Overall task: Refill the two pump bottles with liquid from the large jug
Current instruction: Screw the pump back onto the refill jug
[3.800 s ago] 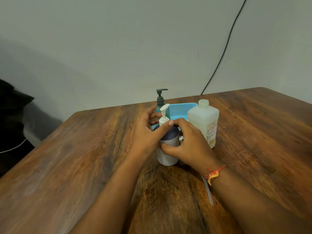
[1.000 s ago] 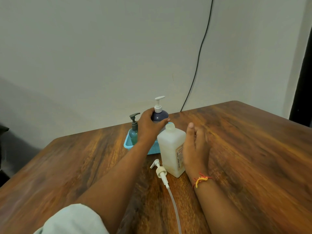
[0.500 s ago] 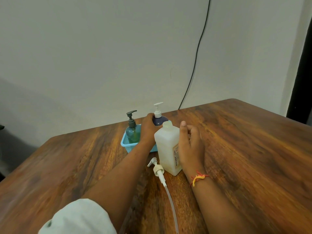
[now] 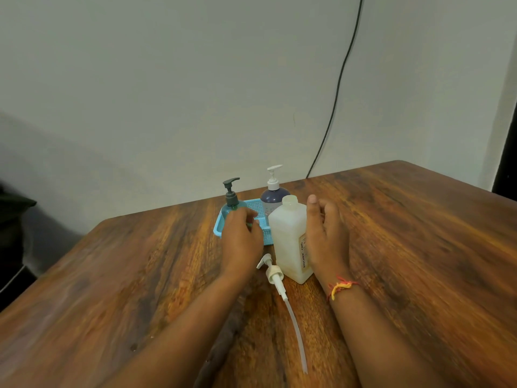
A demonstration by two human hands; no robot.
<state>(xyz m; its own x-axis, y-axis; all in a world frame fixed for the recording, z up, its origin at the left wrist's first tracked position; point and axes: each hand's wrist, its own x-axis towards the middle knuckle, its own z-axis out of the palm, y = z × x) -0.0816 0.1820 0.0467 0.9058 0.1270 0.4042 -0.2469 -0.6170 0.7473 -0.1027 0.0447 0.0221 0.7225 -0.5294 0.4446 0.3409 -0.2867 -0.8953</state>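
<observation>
Both forearms are bare, and a knotted thread band point(image 4: 342, 287) of red, orange and yellow circles the wrist behind the right hand point(image 4: 327, 236).

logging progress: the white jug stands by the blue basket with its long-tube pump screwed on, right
No. In the head view the white jug stands by the blue basket, but its mouth is open: the long-tube pump lies on the table in front of it.
</observation>
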